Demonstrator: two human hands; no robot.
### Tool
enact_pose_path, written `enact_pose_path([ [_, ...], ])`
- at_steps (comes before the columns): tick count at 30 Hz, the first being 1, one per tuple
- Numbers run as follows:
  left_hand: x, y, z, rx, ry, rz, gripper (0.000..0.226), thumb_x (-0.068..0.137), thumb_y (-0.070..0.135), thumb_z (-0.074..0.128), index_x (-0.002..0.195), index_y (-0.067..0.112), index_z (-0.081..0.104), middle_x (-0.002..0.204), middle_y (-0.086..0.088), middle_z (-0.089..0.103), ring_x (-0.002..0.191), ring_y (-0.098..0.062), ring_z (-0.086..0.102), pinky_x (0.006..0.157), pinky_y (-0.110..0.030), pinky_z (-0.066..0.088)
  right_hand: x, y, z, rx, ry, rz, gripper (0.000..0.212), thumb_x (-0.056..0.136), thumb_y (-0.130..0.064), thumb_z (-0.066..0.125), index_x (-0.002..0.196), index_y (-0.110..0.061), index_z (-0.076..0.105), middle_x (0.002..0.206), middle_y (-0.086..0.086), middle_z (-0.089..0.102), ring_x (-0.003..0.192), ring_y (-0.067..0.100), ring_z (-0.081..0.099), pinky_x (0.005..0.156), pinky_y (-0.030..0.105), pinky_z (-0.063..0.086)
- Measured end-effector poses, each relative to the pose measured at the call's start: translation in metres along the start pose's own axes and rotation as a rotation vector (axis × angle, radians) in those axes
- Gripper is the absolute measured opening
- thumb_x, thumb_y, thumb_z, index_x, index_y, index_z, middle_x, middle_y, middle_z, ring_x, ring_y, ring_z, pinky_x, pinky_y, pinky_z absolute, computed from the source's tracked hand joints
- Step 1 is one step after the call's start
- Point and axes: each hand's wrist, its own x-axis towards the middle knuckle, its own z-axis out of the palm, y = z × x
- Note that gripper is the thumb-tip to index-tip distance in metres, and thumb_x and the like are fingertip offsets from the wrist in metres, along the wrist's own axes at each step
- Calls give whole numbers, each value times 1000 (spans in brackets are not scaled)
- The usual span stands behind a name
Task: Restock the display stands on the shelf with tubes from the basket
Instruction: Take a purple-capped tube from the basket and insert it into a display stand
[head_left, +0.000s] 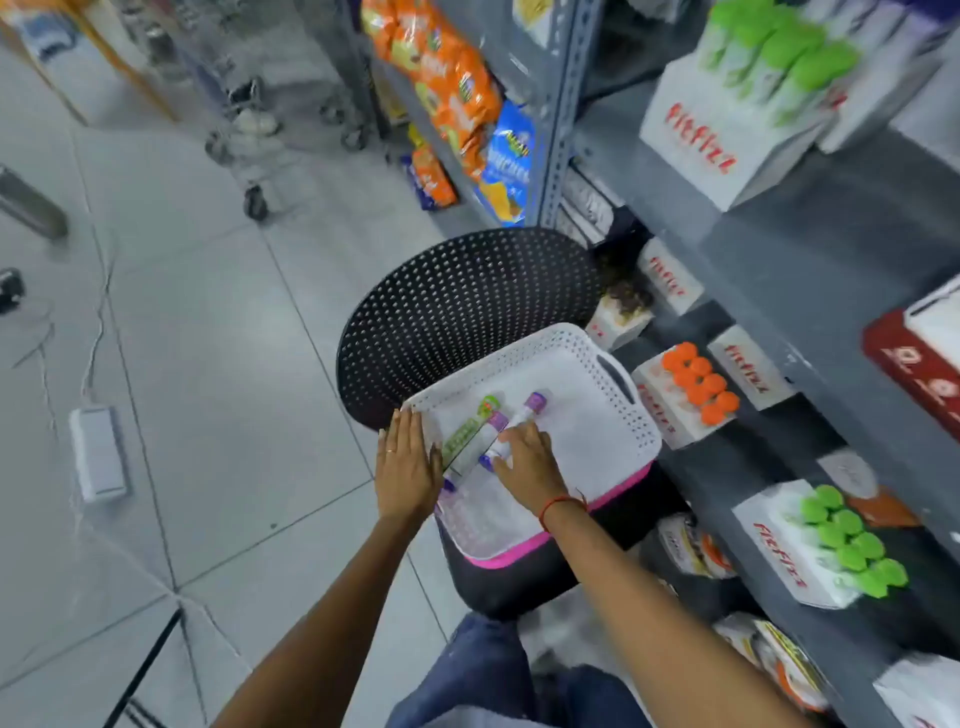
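Observation:
A white perforated basket (597, 415) rests on a black chair seat with a pink edge. Inside lie a green-capped tube (470, 423) and two purple-capped tubes (524, 410). My left hand (408, 465) lies flat on the basket's left rim, fingers together, touching the green tube's side. My right hand (524, 457) is inside the basket with its fingers over the lower end of a purple-capped tube. On the grey shelves at right stand white display stands: one with orange-capped tubes (698, 387), one with green-capped tubes (847, 545), another up top (779, 62).
The black perforated chair back (462, 306) rises behind the basket. Snack bags (452, 93) hang on the far shelf. A wheeled cart (249, 135) stands in the aisle; a white power adapter (98, 452) and cables lie on the tiled floor at left.

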Motion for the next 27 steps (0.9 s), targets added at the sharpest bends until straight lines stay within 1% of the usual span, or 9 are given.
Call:
enact_pose_path([
  [4, -2, -8, 18, 74, -151, -13, 59, 99, 28, 33, 148, 2, 13, 158, -15, 13, 147, -27, 12, 121, -41, 10, 7, 2, 29, -295, -257, -95, 42, 90, -12, 52, 131, -8, 45, 141, 12, 37, 130, 34, 33, 102, 42, 44],
  [10, -6, -10, 37, 118, -215, -12, 65, 97, 26, 37, 148, 2, 5, 159, -15, 4, 148, -27, 5, 120, -36, 5, 19, 8, 36, -560, -306, -273, 40, 95, 1, 39, 134, -8, 42, 150, 18, 27, 121, 39, 42, 85, 43, 52],
  [14, -6, -8, 40, 111, -195, -36, 62, 99, 27, 35, 148, 3, 6, 159, -14, 5, 148, -25, 6, 121, -35, 5, 34, 5, 32, -726, -217, -400, 23, 88, -1, 55, 110, -8, 60, 126, 18, 53, 96, 32, 60, 68, 37, 57],
  [16, -6, -8, 41, 125, -201, -41, 62, 99, 28, 34, 148, 3, 7, 159, -14, 5, 148, -25, 5, 120, -35, 5, 40, 6, 34, -756, -256, -470, 25, 92, 4, 41, 112, -1, 54, 128, 20, 48, 104, 36, 55, 72, 41, 55],
  [19, -6, -9, 41, 142, -204, -43, 61, 99, 29, 34, 148, 3, 8, 159, -14, 5, 148, -25, 6, 120, -35, 5, 45, 6, 26, -806, -162, -564, 16, 84, -7, 59, 98, -9, 66, 108, 8, 64, 98, 24, 62, 67, 31, 56],
  [21, -6, -9, 40, 143, -214, -45, 61, 99, 29, 33, 149, 3, 8, 159, -14, 6, 148, -25, 6, 120, -36, 6, 42, 6, 19, -840, -207, -622, 17, 81, -7, 60, 97, -11, 65, 99, 6, 68, 98, 23, 62, 77, 31, 54],
  [24, -6, -7, 37, 172, -216, -46, 59, 100, 29, 30, 149, 3, 8, 160, -13, 6, 148, -25, 6, 120, -37, 5, 38, -1, -7, -797, -99, -663, 30, 45, -10, 85, 69, -16, 68, 59, 1, 69, 63, 14, 67, 49, 21, 52],
  [25, -6, -5, 36, 177, -214, -42, 59, 100, 29, 30, 148, 3, 8, 159, -14, 7, 148, -25, 6, 120, -38, 4, 34, -1, -17, -749, -47, -640, 35, 38, -11, 88, 67, -16, 69, 55, 0, 67, 57, 13, 66, 43, 20, 50],
  [27, -4, 4, 31, 168, -202, -24, 59, 99, 28, 31, 148, 1, 10, 159, -15, 9, 148, -26, 7, 120, -38, 4, 28, 1, -39, -596, 70, -548, 40, 50, -12, 89, 87, -13, 71, 68, 1, 72, 67, 18, 68, 48, 23, 53],
])
